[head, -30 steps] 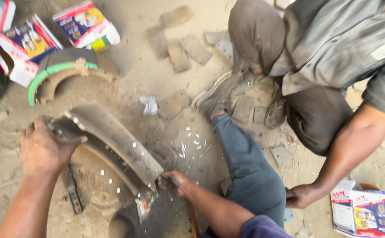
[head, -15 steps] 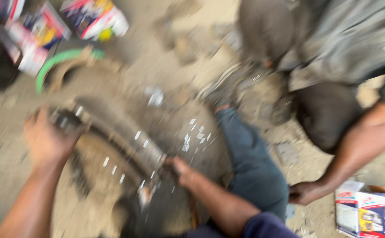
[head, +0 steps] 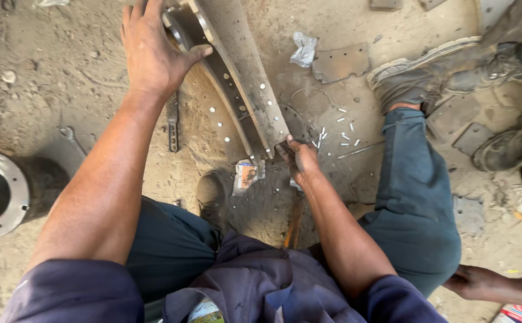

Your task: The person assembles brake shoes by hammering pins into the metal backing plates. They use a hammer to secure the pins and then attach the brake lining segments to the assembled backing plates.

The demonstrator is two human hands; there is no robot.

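Left hand (head: pixel 153 51) clamped on brake shoe (head: pixel 246 84) top, 11 o'clock; right hand (head: pixel 299 158) pinching its lower end. Risk: shoe slips on sandy floor (head: pixel 46 90), edge nicks fingers.

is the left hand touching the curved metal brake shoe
Touching. The head view shows the left hand pressed flat on the upper end of the curved metal brake shoe, thumb hooked over its edge, with no gap visible.

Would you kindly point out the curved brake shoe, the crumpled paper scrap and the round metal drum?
curved brake shoe (head: pixel 246 78), head view, flat outer face.
crumpled paper scrap (head: pixel 303 49), head view, its middle.
round metal drum (head: pixel 16 179), head view, bright rim.
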